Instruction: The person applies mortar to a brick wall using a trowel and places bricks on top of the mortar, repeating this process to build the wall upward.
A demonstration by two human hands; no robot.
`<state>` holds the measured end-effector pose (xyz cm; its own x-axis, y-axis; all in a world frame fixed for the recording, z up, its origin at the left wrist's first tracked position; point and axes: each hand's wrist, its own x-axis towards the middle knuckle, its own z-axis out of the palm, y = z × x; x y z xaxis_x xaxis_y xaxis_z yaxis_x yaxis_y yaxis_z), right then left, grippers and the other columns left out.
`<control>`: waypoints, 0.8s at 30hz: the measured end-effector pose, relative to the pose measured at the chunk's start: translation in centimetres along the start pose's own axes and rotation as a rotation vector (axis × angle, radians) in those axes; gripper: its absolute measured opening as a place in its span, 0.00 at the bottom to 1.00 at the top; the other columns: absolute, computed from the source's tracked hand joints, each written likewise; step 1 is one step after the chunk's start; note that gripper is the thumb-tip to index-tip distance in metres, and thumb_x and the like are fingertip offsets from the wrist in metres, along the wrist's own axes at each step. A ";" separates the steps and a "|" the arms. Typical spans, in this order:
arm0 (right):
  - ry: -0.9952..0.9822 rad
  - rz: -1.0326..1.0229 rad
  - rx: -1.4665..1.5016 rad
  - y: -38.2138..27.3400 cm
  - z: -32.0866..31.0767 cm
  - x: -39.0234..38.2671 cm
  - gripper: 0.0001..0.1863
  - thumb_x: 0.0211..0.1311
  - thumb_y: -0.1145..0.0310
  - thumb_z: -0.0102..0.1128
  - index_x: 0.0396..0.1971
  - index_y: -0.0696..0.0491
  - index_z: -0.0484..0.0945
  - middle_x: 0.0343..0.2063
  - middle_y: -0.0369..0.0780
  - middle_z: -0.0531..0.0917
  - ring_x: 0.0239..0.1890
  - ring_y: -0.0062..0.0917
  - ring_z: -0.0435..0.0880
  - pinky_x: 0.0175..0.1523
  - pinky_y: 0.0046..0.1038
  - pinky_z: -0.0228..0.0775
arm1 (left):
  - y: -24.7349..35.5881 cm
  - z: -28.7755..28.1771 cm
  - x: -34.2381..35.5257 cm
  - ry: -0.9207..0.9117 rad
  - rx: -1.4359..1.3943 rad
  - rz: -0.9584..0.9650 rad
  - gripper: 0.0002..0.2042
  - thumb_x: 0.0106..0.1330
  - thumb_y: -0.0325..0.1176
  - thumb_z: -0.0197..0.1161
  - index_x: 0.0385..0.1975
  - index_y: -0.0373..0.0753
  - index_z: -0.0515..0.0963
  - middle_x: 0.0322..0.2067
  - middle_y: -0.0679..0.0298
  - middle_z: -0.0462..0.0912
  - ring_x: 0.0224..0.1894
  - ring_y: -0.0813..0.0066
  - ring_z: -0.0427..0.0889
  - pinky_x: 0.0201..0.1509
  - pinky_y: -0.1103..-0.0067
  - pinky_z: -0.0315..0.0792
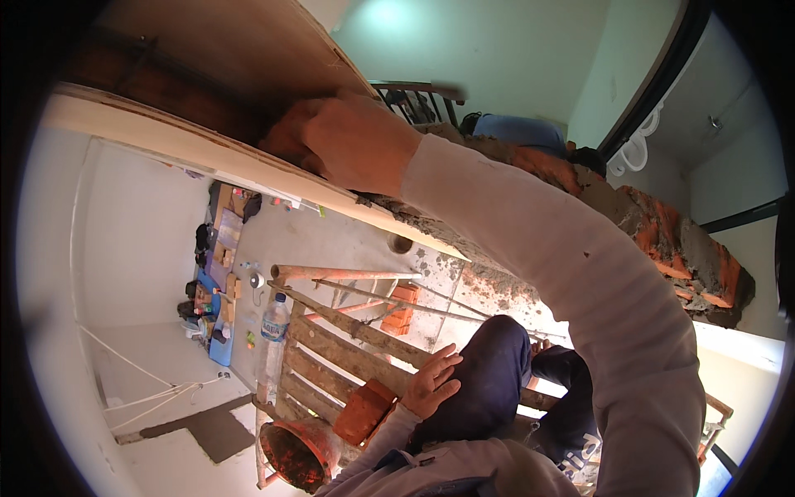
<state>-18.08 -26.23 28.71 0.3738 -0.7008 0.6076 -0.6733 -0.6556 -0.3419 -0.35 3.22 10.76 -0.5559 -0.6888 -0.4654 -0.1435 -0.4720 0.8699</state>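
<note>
My right hand [356, 137] reaches across the top of a brick wall [654, 232] into a dark gap beside a brown wooden board [240, 41]. Its fingers bend down into the shadow, and their tips are blurred and hidden. Lower down, my left hand [432, 383] is held open with fingers apart, beside my bent knee, and nothing is in it. Close to that hand, a red brick [364, 412] lies on the slatted wooden platform [323, 352]. An orange bucket [302, 454], dirty inside, stands by the brick.
A clear water bottle [273, 323] stands at the platform's left edge. Orange scaffold tubes [339, 272] cross beyond it. Down on the floor are stacked bricks [401, 308] and a blue mat [222, 327] with assorted belongings. Rough mortar edges the broken wall.
</note>
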 end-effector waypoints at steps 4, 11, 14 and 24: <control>-0.001 -0.134 -0.086 0.3 0.5 1.0 0.19 0.59 0.70 0.51 0.47 0.36 0.83 0.33 0.39 0.86 0.39 0.35 0.86 0.42 0.37 0.78 | -0.3 -0.9 0.4 -0.002 0.015 -0.004 0.27 0.65 0.38 0.63 0.61 0.32 0.66 0.68 0.56 0.54 0.70 0.61 0.58 0.71 0.64 0.57; -0.160 -0.113 -0.148 -0.7 0.4 1.4 0.16 0.60 0.68 0.51 0.45 0.37 0.83 0.33 0.40 0.86 0.37 0.33 0.86 0.40 0.35 0.77 | 1.6 -0.2 0.6 -0.003 0.096 0.065 0.28 0.64 0.40 0.65 0.61 0.35 0.67 0.68 0.56 0.56 0.68 0.61 0.62 0.68 0.65 0.62; -0.104 -0.078 -0.059 -1.4 -0.8 1.0 0.16 0.53 0.72 0.55 0.43 0.48 0.83 0.35 0.42 0.86 0.41 0.36 0.84 0.46 0.35 0.77 | 3.9 0.0 1.2 -0.005 0.039 0.116 0.28 0.63 0.40 0.66 0.61 0.35 0.67 0.67 0.57 0.59 0.66 0.61 0.65 0.67 0.66 0.63; 0.076 0.467 0.312 -6.3 -22.1 -16.5 0.18 0.62 0.68 0.57 0.49 0.61 0.78 0.49 0.47 0.81 0.53 0.31 0.79 0.59 0.31 0.68 | 18.3 -8.3 10.5 0.935 0.682 0.908 0.32 0.65 0.39 0.64 0.66 0.37 0.60 0.62 0.57 0.58 0.60 0.64 0.68 0.55 0.71 0.71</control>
<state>-34.11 -4.26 36.70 0.0272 -0.9217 0.3869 -0.5311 -0.3412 -0.7756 -2.04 -17.25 20.45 0.0175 -0.8236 0.5669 -0.5395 0.4696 0.6988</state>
